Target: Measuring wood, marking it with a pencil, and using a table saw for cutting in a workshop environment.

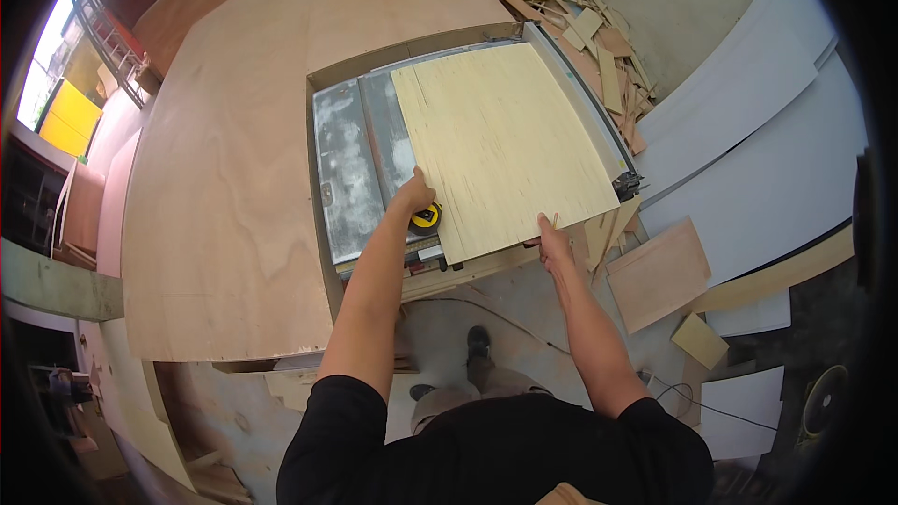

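Saw table, plywood lengthwise forward-left

Soft, even daylight fills most of the scene, bright on the pale board and the white sheets. At the far left an opening is burnt out to white. The black shirt loses nearly all detail. The middle is fairly sharp, while the lower right turns dim and murky. Straight edges of the bench bow outward, and black shading swallows the corners.
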Available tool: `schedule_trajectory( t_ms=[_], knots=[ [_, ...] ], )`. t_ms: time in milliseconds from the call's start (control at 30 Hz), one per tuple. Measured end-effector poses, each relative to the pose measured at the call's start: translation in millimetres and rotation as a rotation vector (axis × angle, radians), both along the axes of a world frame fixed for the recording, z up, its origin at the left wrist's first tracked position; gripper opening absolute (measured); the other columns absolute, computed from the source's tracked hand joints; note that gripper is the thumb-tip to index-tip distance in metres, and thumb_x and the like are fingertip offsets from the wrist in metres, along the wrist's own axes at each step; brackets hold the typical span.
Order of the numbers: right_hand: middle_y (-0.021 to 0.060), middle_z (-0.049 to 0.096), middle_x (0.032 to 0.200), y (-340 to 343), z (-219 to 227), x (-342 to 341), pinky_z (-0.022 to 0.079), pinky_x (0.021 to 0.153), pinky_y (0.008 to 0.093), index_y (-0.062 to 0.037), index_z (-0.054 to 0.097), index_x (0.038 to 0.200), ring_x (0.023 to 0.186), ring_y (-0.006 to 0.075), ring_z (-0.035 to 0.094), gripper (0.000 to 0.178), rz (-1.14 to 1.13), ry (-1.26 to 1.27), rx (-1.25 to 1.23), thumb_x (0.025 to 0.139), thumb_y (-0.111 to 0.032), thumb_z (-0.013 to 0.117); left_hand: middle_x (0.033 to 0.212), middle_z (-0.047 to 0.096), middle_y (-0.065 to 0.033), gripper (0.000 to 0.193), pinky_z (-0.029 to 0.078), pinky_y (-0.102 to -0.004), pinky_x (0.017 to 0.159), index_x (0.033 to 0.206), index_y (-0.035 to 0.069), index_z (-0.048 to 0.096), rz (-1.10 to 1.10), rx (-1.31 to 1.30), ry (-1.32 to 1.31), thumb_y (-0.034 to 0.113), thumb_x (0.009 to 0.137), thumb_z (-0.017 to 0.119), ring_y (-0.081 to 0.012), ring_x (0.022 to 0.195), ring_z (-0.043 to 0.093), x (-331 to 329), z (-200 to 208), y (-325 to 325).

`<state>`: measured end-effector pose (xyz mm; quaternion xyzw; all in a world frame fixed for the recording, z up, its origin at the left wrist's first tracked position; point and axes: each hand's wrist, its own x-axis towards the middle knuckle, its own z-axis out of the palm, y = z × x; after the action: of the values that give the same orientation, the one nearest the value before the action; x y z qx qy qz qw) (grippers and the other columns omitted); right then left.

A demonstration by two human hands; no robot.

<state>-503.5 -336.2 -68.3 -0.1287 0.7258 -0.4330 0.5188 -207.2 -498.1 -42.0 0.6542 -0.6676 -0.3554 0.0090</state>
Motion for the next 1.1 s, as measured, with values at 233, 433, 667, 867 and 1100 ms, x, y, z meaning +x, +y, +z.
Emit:
schedule_trajectory(
  t_ms=[233,433,667,867,1100],
  knots=[
    [0.0100,0.059,0.057,29,-13,-7,0.022,0.034,0.0304,-0.0048,0.057,0.085,0.034,0.0103,0.029,0.041,-0.065,0.001,-0.001,0.090,-0.045,0.062,0.124,0.057,-0.0329,0.083,0.046,-0.0420,0.099,0.150,-0.007,0.007,-0.070,0.006,-0.015,0.020,0.086,0.053,-0.0406,0.118,0.057,-10,-18,25],
    [0.0081,0.055,0.052,3,-4,18,0.020,0.034,0.0313,-0.0071,0.058,0.086,0.033,0.0101,0.027,0.040,-0.075,-0.017,-0.009,0.089,-0.046,0.064,0.128,0.054,-0.0328,0.084,0.046,-0.0428,0.099,0.151,-0.004,0.009,-0.020,-0.013,-0.030,0.022,0.085,0.054,-0.0402,0.119,0.056,13,-20,0],
    [0.0174,0.068,0.093,46,24,-47,0.049,0.053,0.0381,-0.0022,0.061,0.103,0.067,0.0279,0.066,0.048,0.498,1.078,-0.003,0.088,-0.048,0.065,0.141,0.042,-0.0313,0.092,0.049,-0.0444,0.096,0.152,0.004,0.015,-0.146,-0.034,-0.169,0.030,0.081,0.067,-0.0439,0.118,0.055,-33,30,37],
    [0.0150,0.039,0.148,15,55,-41,0.056,0.072,0.0432,-0.0204,0.046,0.139,0.087,0.0324,0.067,0.060,1.112,1.383,-0.281,0.089,-0.050,0.059,0.155,0.019,-0.0275,0.081,0.044,-0.0481,0.100,0.150,0.000,0.017,-0.351,-0.154,-0.098,0.040,0.090,0.055,-0.0456,0.119,0.053,-7,23,86],
    [0.0216,0.046,0.142,-5,26,-41,0.056,0.069,0.0437,-0.0187,0.046,0.140,0.086,0.0314,0.068,0.066,1.142,1.496,-0.536,0.084,-0.050,0.063,0.151,0.021,-0.0346,0.065,0.050,-0.0484,0.091,0.146,-0.007,0.023,-0.329,-0.231,-0.102,0.009,0.086,0.044,-0.0468,0.107,0.060,8,14,73]
  ],
)
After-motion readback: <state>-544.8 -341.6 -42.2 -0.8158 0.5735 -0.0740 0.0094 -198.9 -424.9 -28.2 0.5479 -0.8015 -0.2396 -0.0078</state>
